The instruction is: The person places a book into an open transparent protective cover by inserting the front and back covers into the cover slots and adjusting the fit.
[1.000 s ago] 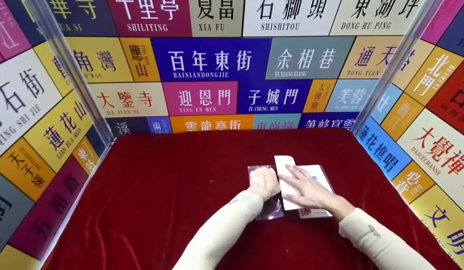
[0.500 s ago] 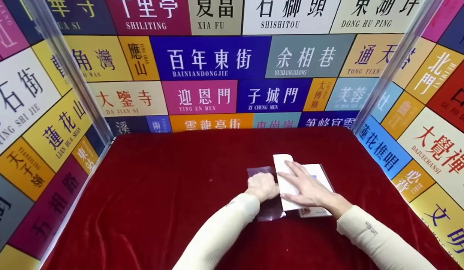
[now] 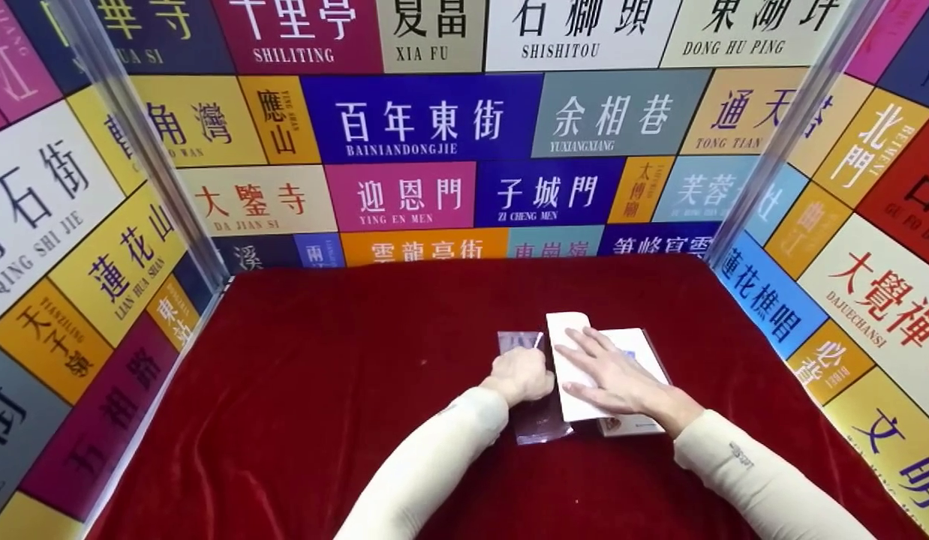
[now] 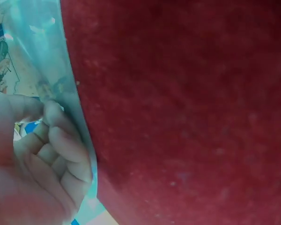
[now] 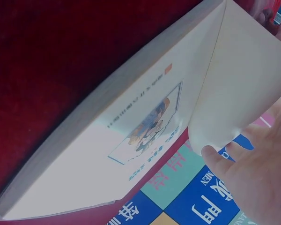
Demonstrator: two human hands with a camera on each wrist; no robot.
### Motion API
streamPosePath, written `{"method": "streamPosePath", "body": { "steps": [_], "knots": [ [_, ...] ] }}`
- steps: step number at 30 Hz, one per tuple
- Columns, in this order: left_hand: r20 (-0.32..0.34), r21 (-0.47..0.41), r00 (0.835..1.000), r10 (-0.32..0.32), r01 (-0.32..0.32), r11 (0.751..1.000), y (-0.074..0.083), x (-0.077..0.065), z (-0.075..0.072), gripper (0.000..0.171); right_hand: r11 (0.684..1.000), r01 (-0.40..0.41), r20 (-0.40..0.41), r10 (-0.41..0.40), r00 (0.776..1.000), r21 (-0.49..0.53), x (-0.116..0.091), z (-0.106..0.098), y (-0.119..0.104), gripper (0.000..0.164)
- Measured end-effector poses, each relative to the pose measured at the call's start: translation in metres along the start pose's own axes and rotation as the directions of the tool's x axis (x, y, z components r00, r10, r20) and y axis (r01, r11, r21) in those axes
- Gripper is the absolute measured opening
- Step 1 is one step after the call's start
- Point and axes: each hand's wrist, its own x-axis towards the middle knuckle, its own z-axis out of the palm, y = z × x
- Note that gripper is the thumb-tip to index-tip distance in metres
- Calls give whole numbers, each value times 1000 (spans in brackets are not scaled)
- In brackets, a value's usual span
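Note:
A white book (image 3: 635,356) lies open on the red cloth, with a small coloured picture on its inner page (image 5: 150,126). Its white front leaf (image 3: 568,322) is raised and folded toward the left. My right hand (image 3: 614,379) rests on that leaf with spread, fairly straight fingers. Left of the leaf lies a clear plastic cover (image 3: 543,427). My left hand (image 3: 521,375) is curled over this plastic; in the left wrist view, thumb and forefinger meet at the film (image 4: 47,61). The fingers partly hide exactly where they pinch it.
Dark red velvet cloth (image 3: 322,390) covers the table, with slight wrinkles at the front left. Upright panels (image 3: 427,120) printed with coloured name blocks stand at the back and both sides. Clear corner posts (image 3: 153,142) join them.
My left hand has shifted slightly left and toward me over the plastic cover, uncovering more of its upper part. The right hand and the raised leaf have stayed nearly still.

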Motion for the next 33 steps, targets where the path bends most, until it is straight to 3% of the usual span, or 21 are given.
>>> {"method": "streamPosePath", "body": {
  "steps": [6, 10, 13, 17, 21, 24, 29, 33],
  "knots": [
    [15, 146, 999, -50, 47, 988, 14, 0, 5, 36, 997, -50, 23, 52, 998, -52, -1, 1, 2, 77],
    [29, 177, 997, -67, 60, 982, 17, 1, 8, 36, 996, -66, 28, 68, 997, -65, -3, 3, 2, 80],
    [23, 132, 998, -64, 61, 989, 15, -1, 9, 33, 994, -62, 28, 65, 998, -89, -4, 4, 2, 79],
    [6, -29, 999, -48, 48, 998, 9, -6, 11, 31, 991, -32, 47, 39, 998, -130, -3, 6, 0, 77],
    [3, -215, 999, -47, 47, 976, 4, -13, 10, 29, 991, 11, 72, -1, 997, -134, 0, 7, -3, 74],
    [7, -304, 998, -66, 65, 951, 3, -18, 8, 31, 991, 23, 84, -12, 996, -130, 1, 7, -5, 73],
    [20, -327, 994, -103, 104, 939, 6, -16, 7, 34, 989, 26, 84, -14, 996, -143, 1, 7, -4, 70],
    [-24, -222, 992, -122, 114, 968, 7, -5, 7, 34, 988, 38, 86, -26, 996, -146, 4, 8, -5, 69]
  ]
}}
